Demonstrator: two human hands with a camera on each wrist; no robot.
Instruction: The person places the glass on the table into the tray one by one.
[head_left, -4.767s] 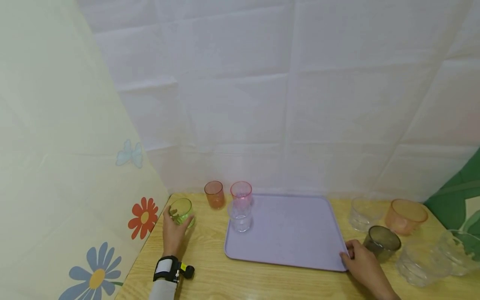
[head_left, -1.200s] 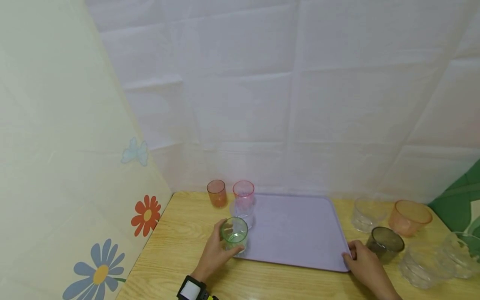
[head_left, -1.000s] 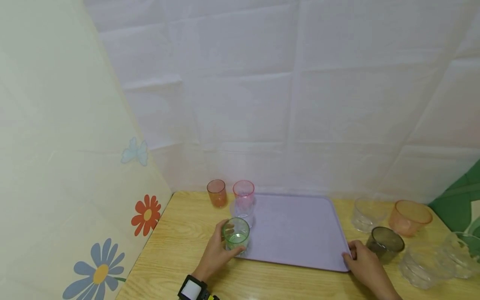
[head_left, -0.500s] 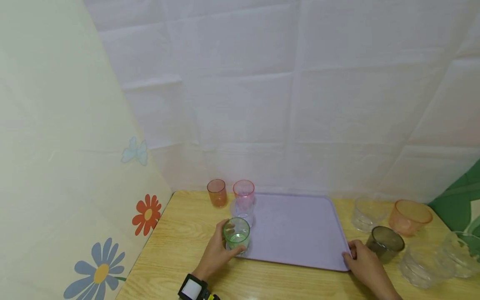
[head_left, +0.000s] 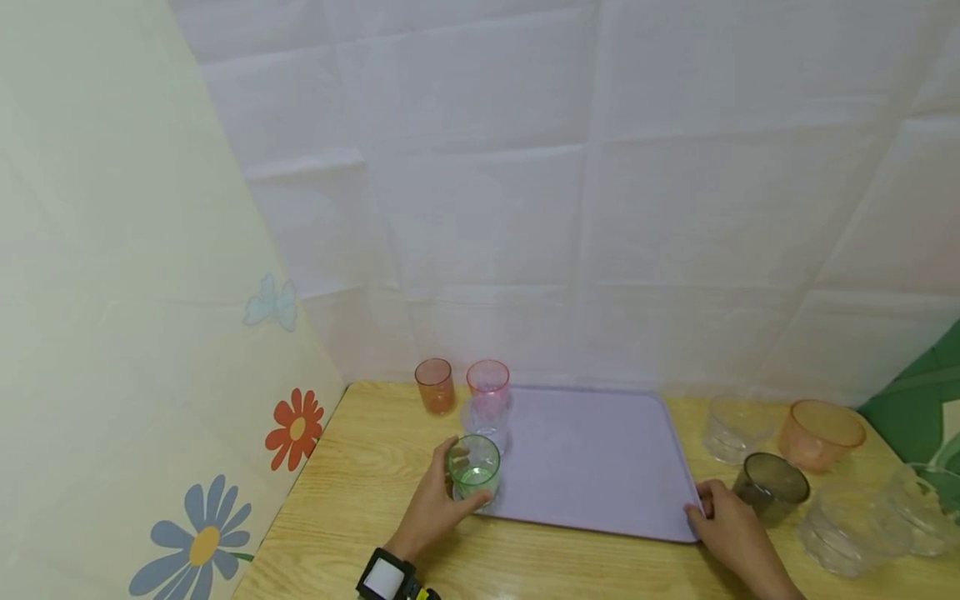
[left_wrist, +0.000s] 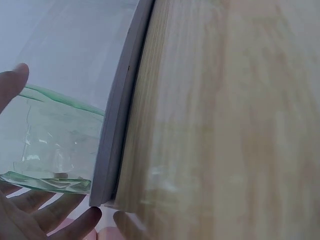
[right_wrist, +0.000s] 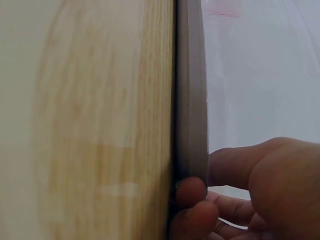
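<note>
Curling round a green cup (head_left: 476, 473), the left hand (head_left: 430, 508) holds it at the near left corner of the purple tray (head_left: 592, 458). Behind that hand, a red cup (head_left: 436, 388) stands on the wooden table (head_left: 330, 517). Next, a clear cup (head_left: 489, 435) stands in front of a pink cup (head_left: 488, 390) at the tray's left side. The right hand (head_left: 726, 523) pinches the tray's near right corner. Past it are a clear bowl (head_left: 729, 433), a dark cup (head_left: 768, 490), an orange bowl (head_left: 819, 437) and more clear bowls (head_left: 836, 533).
</note>
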